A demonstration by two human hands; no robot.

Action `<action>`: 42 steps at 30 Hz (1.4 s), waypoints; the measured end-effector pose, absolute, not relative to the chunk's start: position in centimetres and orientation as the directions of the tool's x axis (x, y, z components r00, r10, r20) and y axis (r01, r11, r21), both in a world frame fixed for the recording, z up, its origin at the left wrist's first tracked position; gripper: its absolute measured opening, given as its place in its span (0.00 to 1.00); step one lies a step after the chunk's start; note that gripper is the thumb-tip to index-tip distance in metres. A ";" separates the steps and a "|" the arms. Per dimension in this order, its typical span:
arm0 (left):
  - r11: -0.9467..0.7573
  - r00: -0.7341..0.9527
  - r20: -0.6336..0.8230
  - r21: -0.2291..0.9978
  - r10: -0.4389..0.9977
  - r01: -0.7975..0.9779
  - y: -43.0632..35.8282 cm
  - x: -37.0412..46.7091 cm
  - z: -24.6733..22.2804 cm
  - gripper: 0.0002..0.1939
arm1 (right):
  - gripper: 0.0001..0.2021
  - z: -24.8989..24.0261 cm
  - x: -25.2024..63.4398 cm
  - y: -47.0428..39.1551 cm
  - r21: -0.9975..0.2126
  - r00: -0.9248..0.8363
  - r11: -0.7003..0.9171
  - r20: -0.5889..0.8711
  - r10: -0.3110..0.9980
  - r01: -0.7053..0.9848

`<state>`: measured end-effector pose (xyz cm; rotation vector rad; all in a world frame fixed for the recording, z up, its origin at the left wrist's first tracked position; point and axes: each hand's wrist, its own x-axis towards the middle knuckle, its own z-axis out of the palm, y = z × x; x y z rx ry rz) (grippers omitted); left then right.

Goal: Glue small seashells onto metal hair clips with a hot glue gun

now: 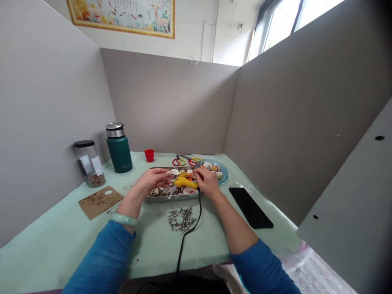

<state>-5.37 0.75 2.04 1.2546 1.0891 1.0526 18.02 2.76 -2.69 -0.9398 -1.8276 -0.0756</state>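
Both the left hand [152,180] and right hand [209,184] have curled fingers (gripping what, I cannot tell), seemingly choosing shells [174,172]; reaching calls for skirting the glue gun [185,182] by the tray's [159,199] near edge.

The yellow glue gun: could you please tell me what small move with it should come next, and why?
I would probably shift the glue gun towards the bare tablecloth: it is over the tray, hiding some shells between the left hand and right hand. Its cord passes close to the metal clips, so go gently.
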 end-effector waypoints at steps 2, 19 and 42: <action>0.018 0.215 -0.003 0.997 0.977 -0.071 0.2 -4.7 2.1 0.19 | 0.09 -2.2 17.4 2.3 -0.383 -0.147 0.726 0.822 0.550 0.572; -0.211 0.288 0.205 0.977 0.936 -0.010 0.0 -3.0 0.7 0.24 | 0.10 -2.1 13.8 0.1 -0.450 -0.213 0.743 0.766 0.606 0.495; -0.240 0.135 0.241 0.970 0.961 -0.024 0.0 -3.4 0.6 0.21 | 0.16 -2.6 15.8 1.3 -0.274 -0.287 0.534 0.606 0.742 0.800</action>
